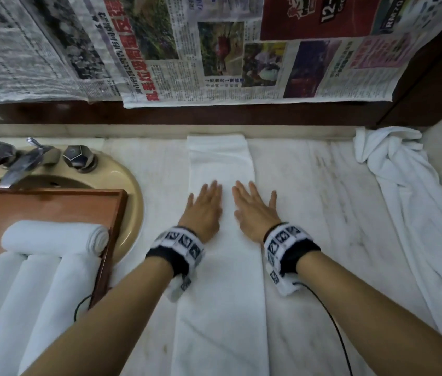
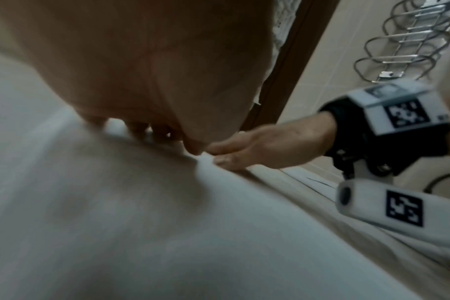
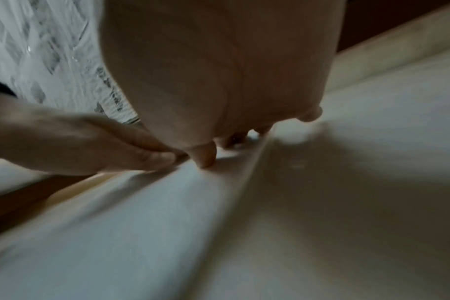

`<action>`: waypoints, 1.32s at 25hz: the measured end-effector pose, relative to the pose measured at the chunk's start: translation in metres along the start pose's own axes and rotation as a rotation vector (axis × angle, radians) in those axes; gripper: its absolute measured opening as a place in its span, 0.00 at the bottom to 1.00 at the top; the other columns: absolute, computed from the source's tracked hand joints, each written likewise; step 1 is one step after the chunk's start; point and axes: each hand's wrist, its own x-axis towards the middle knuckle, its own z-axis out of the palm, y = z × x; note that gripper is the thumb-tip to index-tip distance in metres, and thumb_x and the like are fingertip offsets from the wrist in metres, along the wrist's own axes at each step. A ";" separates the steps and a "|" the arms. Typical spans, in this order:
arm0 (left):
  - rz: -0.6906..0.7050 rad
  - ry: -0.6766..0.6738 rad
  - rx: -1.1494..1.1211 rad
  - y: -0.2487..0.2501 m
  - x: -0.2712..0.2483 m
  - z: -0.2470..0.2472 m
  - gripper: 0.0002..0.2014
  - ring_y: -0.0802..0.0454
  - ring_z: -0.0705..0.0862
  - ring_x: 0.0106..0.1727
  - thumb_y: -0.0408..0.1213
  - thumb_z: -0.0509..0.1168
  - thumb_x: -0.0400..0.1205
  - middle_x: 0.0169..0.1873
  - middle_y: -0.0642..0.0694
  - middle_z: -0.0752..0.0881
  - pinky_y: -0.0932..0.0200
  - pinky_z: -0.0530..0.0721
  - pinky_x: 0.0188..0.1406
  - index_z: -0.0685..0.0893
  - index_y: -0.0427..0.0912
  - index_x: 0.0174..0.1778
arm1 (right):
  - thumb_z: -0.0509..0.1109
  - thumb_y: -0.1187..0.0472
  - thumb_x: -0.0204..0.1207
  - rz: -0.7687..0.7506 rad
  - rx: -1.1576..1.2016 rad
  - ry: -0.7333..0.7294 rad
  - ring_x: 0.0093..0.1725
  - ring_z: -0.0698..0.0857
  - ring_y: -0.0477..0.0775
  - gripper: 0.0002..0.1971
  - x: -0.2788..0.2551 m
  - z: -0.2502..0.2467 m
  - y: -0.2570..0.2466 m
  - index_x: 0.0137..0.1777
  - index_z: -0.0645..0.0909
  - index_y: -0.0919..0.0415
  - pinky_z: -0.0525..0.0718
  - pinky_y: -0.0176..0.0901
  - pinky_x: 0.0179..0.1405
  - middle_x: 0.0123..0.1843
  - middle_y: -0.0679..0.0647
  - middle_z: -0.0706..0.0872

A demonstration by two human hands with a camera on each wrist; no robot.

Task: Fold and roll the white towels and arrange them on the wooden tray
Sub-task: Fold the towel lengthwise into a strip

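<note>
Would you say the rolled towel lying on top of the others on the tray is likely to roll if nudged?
Probably: the rolled towel is cylindrical and perches across others. Being soft cloth, it should feel light and may loosen.

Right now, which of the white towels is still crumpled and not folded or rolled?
The crumpled towel at the counter's far right corner, bunched and trailing along the edge. The folded towel lies flat under both hands, and the rolled towels sit on the wooden tray.

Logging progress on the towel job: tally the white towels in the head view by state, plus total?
Rolled towels on the wooden tray: 4, one lying across three
Folded strip under left hand and right hand: 1
Crumpled towel, unfolded: 1
Total: 6
</note>
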 end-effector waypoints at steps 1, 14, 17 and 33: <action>0.081 -0.041 0.002 0.002 -0.028 0.017 0.30 0.49 0.38 0.85 0.38 0.46 0.90 0.85 0.49 0.36 0.42 0.41 0.84 0.39 0.44 0.86 | 0.49 0.54 0.88 -0.048 -0.043 -0.028 0.84 0.33 0.50 0.32 -0.023 0.018 -0.001 0.86 0.36 0.53 0.39 0.79 0.76 0.85 0.43 0.31; -0.209 0.088 -0.053 -0.038 -0.158 0.102 0.29 0.48 0.33 0.84 0.49 0.39 0.89 0.83 0.51 0.32 0.39 0.37 0.82 0.36 0.51 0.85 | 0.41 0.45 0.88 0.202 0.046 -0.017 0.82 0.27 0.50 0.34 -0.150 0.114 0.004 0.83 0.28 0.58 0.37 0.76 0.78 0.82 0.49 0.23; -0.346 0.075 -0.141 -0.035 -0.171 0.096 0.30 0.46 0.33 0.84 0.49 0.40 0.90 0.84 0.46 0.33 0.37 0.36 0.81 0.37 0.45 0.85 | 0.40 0.44 0.87 0.247 0.082 0.037 0.82 0.27 0.51 0.34 -0.168 0.117 -0.015 0.83 0.27 0.59 0.33 0.76 0.77 0.83 0.51 0.23; -0.032 0.011 0.013 -0.011 -0.230 0.143 0.33 0.54 0.28 0.82 0.57 0.24 0.81 0.80 0.57 0.26 0.39 0.34 0.82 0.29 0.52 0.83 | 0.25 0.40 0.74 0.057 -0.014 0.079 0.82 0.27 0.44 0.38 -0.214 0.178 -0.054 0.84 0.29 0.53 0.33 0.75 0.77 0.83 0.44 0.25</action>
